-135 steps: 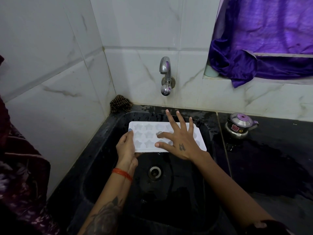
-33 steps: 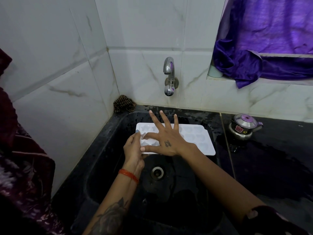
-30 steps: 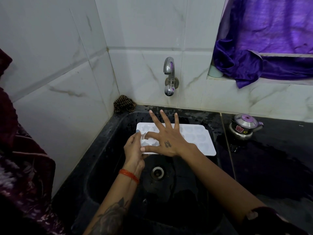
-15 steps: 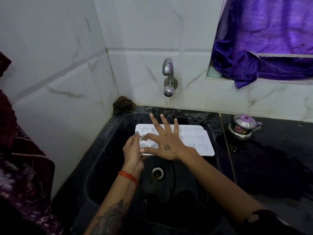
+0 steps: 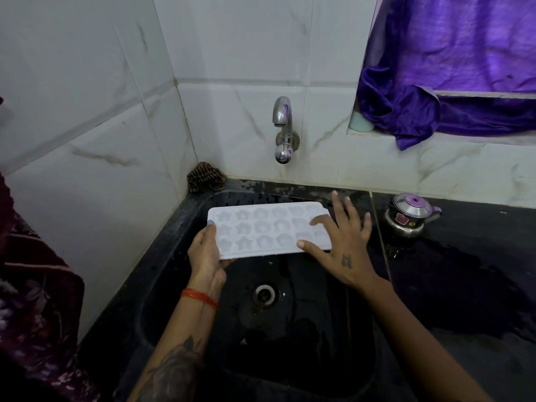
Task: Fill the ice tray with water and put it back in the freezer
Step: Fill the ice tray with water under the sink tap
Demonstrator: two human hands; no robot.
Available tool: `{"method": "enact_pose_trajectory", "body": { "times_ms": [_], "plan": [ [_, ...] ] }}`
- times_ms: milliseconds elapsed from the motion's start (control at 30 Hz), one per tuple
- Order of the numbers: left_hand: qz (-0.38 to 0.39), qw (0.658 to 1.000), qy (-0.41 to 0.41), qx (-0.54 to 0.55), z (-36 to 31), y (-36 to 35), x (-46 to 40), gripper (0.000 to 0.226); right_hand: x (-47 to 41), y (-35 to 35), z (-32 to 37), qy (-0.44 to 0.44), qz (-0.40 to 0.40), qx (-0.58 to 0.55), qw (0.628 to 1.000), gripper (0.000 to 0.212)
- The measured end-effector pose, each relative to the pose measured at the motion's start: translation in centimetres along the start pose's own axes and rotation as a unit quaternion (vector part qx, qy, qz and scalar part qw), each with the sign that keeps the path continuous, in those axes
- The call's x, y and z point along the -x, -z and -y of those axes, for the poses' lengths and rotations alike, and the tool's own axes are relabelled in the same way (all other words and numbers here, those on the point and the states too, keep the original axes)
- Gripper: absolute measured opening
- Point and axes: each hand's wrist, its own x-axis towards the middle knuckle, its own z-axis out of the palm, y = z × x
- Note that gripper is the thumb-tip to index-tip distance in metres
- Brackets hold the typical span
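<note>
Holding item: white rectangular plastic ice tray (image 5: 262,229) with star-shaped cells, kept level over the black stone sink (image 5: 162,285), above the round metal drain (image 5: 264,294).
Left hand (image 5: 206,253): grips the tray's left end.
Right hand (image 5: 340,242): fingers spread flat, resting on the tray's right end, grasping nothing.
Chrome wall tap (image 5: 282,130): no water running.
Progress: whether the cells hold water cannot be told; freezer return outstanding.
Change: half a second ago the right hand covered the tray's left-centre cells; it now lies at the right end.

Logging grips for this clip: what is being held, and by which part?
The left hand grips the ice tray by its left end; the right hand rests open on its right end.
</note>
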Motion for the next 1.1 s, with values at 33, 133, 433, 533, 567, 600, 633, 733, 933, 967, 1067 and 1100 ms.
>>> {"method": "enact_pose_trajectory", "body": {
  "times_ms": [33, 133, 433, 533, 567, 600, 633, 733, 933, 967, 1067, 1100],
  "plan": [
    [-0.002, 1.0, -0.001, 0.003, -0.13, 0.07, -0.12, 0.014, 0.25, -0.1, -0.38, -0.008, -0.003, -0.001, 1.0, 0.057],
    [-0.004, 1.0, -0.004, 0.007, -0.3, 0.1, -0.33, 0.013, 0.64, -0.39, -0.78, -0.02, 0.01, 0.008, 1.0, 0.055],
    [-0.012, 1.0, -0.012, 0.013, -0.72, 0.33, -0.36, 0.011, -0.05, -0.59, -0.69, -0.024, 0.02, -0.002, 1.0, 0.063],
    [-0.013, 1.0, -0.011, 0.015, -0.75, 0.4, -0.34, 0.013, -0.3, -0.48, -0.76, -0.022, 0.02, 0.005, 1.0, 0.061],
    [-0.014, 1.0, -0.011, 0.015, -0.74, 0.42, -0.35, 0.014, -0.31, -0.48, -0.81, -0.022, 0.014, 0.013, 1.0, 0.059],
    [-0.014, 1.0, -0.011, 0.014, -0.73, 0.45, -0.38, 0.013, -0.29, -0.51, -0.86, -0.021, 0.007, 0.024, 0.999, 0.059],
    [-0.016, 1.0, -0.011, 0.012, -0.72, 0.47, -0.4, 0.013, -0.23, -0.57, -0.9, -0.021, -0.001, 0.035, 0.999, 0.06],
    [-0.021, 1.0, -0.01, 0.009, -0.7, 0.49, -0.42, 0.012, 0.0, -0.77, -0.97, -0.021, -0.017, 0.065, 0.998, 0.072],
    [-0.019, 1.0, -0.004, 0.008, -0.78, 0.41, -0.38, 0.015, -0.18, -0.68, -0.99, -0.026, -0.007, 0.029, 0.999, 0.064],
    [-0.018, 1.0, -0.002, 0.01, -0.82, 0.41, -0.37, 0.014, -0.2, -0.66, -0.95, -0.026, -0.003, 0.016, 1.0, 0.061],
    [-0.017, 1.0, 0.0, 0.012, -0.92, 0.29, -0.26, 0.013, -0.3, -0.54, -0.99, -0.029, 0.007, -0.018, 0.999, 0.057],
    [-0.018, 1.0, -0.001, 0.012, -0.94, 0.28, -0.22, 0.014, -0.33, -0.48, -1.06, -0.031, 0.012, -0.024, 0.999, 0.056]
  ]
}}
